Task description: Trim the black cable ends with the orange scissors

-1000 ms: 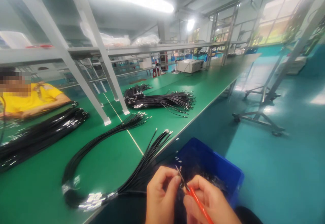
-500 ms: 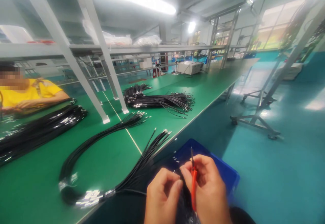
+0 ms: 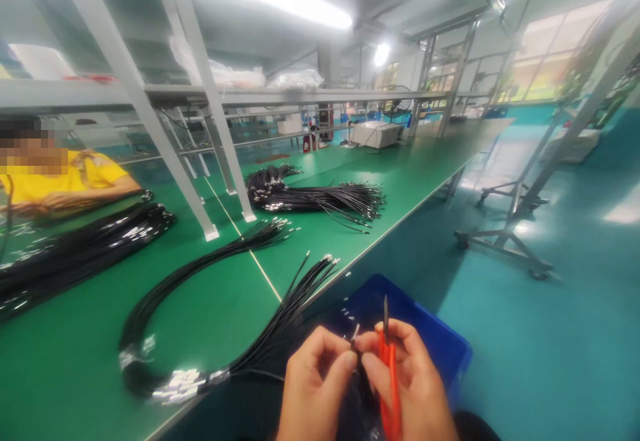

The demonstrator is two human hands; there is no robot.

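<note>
My left hand (image 3: 316,381) has its thumb and forefinger pinched on the end of a black cable. A pale tip (image 3: 357,331) sticks up from that pinch. Close beside it, my right hand (image 3: 423,384) is wrapped around red-handled snips (image 3: 390,378), whose dark pointed end stands upward. Its thumb and forefinger reach to the cable end at my left fingertips. A bundle of black cables (image 3: 270,328) with pale ends hangs over the table edge left of my hands. Below my hands is a blue bin (image 3: 440,331); small white bits show near its left side.
The green table (image 3: 220,308) carries more black cable bundles (image 3: 320,198) and a large bundle (image 3: 85,244) at left. Metal shelf posts (image 3: 213,114) rise from it. A person in a yellow top (image 3: 65,178) sits across. A wheeled metal frame (image 3: 515,248) stands on the floor at right.
The snips have turned in my right hand, so both red handles now show. The pale cable tip now stands out above my left fingertips, and my right fingertips are near it.
</note>
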